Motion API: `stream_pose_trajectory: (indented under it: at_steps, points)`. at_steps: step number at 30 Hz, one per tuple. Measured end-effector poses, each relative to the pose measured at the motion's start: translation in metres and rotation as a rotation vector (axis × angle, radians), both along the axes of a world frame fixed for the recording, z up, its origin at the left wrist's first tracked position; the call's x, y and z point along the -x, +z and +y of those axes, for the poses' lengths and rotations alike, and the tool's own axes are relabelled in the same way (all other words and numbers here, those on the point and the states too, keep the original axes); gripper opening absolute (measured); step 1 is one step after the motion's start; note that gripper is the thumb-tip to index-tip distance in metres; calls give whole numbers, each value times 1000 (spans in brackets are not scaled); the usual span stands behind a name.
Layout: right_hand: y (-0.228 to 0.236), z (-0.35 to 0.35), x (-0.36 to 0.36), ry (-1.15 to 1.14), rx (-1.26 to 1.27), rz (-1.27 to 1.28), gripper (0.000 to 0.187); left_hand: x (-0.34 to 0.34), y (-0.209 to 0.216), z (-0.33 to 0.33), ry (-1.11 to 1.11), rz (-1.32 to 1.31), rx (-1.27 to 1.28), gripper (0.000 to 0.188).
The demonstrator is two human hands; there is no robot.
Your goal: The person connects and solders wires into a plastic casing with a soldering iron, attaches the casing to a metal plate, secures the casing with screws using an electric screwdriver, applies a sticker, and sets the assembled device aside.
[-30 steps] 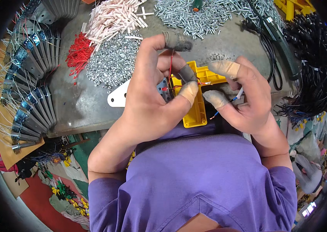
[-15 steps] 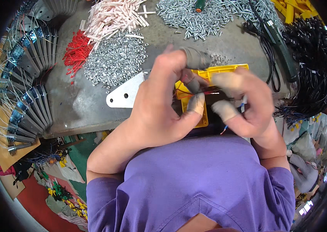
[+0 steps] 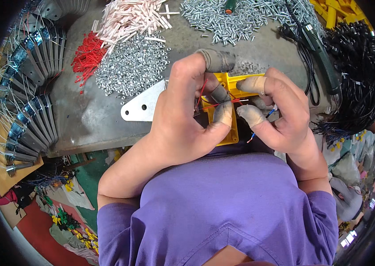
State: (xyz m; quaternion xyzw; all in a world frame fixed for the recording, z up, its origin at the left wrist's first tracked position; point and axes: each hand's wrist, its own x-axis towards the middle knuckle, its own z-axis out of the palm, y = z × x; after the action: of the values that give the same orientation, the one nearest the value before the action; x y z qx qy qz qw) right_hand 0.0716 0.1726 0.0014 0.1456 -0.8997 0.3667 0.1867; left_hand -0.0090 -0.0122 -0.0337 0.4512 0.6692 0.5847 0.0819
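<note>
My left hand point(image 3: 185, 99) has cloth-like finger covers and pinches thin red wires point(image 3: 236, 101) between thumb and finger. Their bare light tips point toward my right hand point(image 3: 282, 113). That hand's covered thumb and forefinger are apart, close to the wire ends. A blue wire point(image 3: 258, 126) with a stripped end passes behind its thumb and seems to be kept in the curled fingers. Under both hands lies a yellow plastic housing point(image 3: 229, 133), partly hidden. A flat whitish plate with two holes point(image 3: 145, 106) sticks out left of my left hand.
Nuts point(image 3: 129, 66), red sleeved pieces point(image 3: 87, 55), pale strips point(image 3: 129, 20) and screws point(image 3: 227, 24) lie heaped on the grey table. At right are a dark green corded tool point(image 3: 320, 55) and bundled black cables point(image 3: 358, 80). Dark metal parts with wires point(image 3: 32, 124) stand at left.
My right hand has slowed and moved slightly up and left, its thumb and forefinger now nearer the red wire ends. My left hand keeps its pinch, shifted a little.
</note>
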Motion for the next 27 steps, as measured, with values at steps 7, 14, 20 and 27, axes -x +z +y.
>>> stream_pose_trajectory:
  at_steps: [7, 14, 20, 27]
  points:
    - [-7, 0, -1, -3, 32, -10, 19, 0, -1, 4, 7, 36, -47, 66]
    - [-15, -9, -2, -45, 193, -54, 15, 1, -3, 6, 54, 194, -68, 62]
    - [-17, -3, 5, 42, 205, 48, 10, 2, 0, 6, 108, -98, -152, 61]
    - [-13, -9, 3, -117, 336, -44, 15, -5, -1, 8, 104, -304, -241, 58]
